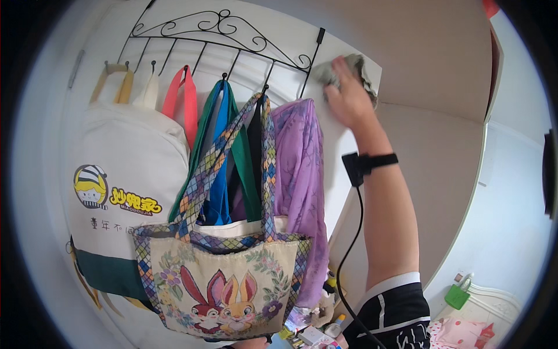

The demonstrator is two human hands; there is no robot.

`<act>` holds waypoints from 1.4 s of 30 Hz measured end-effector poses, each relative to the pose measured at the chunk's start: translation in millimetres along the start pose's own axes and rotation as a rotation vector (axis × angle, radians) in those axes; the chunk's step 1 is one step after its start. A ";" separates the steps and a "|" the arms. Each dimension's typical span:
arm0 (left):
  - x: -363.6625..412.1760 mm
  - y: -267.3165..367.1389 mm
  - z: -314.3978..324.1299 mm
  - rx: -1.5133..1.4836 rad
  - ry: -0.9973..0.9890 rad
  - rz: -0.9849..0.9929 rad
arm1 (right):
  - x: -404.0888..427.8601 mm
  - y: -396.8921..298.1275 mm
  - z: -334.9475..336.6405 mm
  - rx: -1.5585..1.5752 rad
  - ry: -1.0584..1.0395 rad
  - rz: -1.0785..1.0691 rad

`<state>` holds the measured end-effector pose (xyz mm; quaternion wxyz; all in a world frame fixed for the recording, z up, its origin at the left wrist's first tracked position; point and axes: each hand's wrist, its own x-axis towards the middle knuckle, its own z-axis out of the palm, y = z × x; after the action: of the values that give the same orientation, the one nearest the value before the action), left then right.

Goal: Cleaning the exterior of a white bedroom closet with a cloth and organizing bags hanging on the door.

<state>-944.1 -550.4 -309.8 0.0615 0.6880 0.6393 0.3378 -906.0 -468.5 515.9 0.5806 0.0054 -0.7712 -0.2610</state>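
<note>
My right hand is raised to the upper right corner of a white door. Under its palm and fingers is a crumpled grey cloth, pressed against the door's surface. Left of the hand is a black metal over-door hook rack with scrolled ironwork. Closest below the hand hangs a purple patterned fabric. Only a sliver of my left hand shows at the bottom edge, below a rabbit-patterned tote bag; its fingers are hidden.
A white and green backpack bearing writing hangs at left. Coral, green and blue straps share the hooks. A dark cable runs down from a black wrist strap. Small items crowd a surface below; a bed headboard stands lower right.
</note>
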 end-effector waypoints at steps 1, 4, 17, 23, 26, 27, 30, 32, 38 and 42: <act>-1.8 -1.8 1.7 0.020 0.023 -0.009 | -14.4 -6.0 4.9 -0.043 -0.052 -0.130; -4.2 -7.3 6.9 0.079 0.087 -0.017 | -68.1 -31.3 -5.6 0.099 -0.155 -0.157; -15.8 -17.2 16.8 0.078 0.127 0.139 | 15.2 -30.4 9.8 -0.055 -0.039 0.004; -1.4 10.4 -1.3 0.337 -0.101 0.085 | 45.0 -25.9 9.7 -0.222 0.001 0.181; 0.2 28.6 -15.1 0.057 -0.121 -0.215 | 17.9 -25.5 12.9 -0.146 -0.016 0.074; 0.0 26.6 -14.6 0.062 -0.116 -0.213 | 2.1 -24.8 10.0 -0.123 -0.062 -0.040; 1.7 22.2 -12.4 0.082 -0.100 -0.208 | -61.2 -17.4 -4.8 0.097 -0.127 -0.260; 0.1 18.3 -11.5 0.099 -0.098 -0.236 | -102.1 -23.2 -14.7 0.147 -0.250 -0.253; 16.9 59.0 -50.7 0.164 -0.352 -0.500 | -203.2 6.0 -30.9 0.047 -0.241 -0.214; 17.3 72.3 -51.5 0.312 -0.356 -0.542 | -233.4 -6.7 -20.7 -0.017 -0.137 -0.182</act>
<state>-912.4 -565.0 -226.4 0.1534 0.5426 0.8217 0.0826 -813.3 -409.8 308.7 0.5005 0.0528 -0.8031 -0.3189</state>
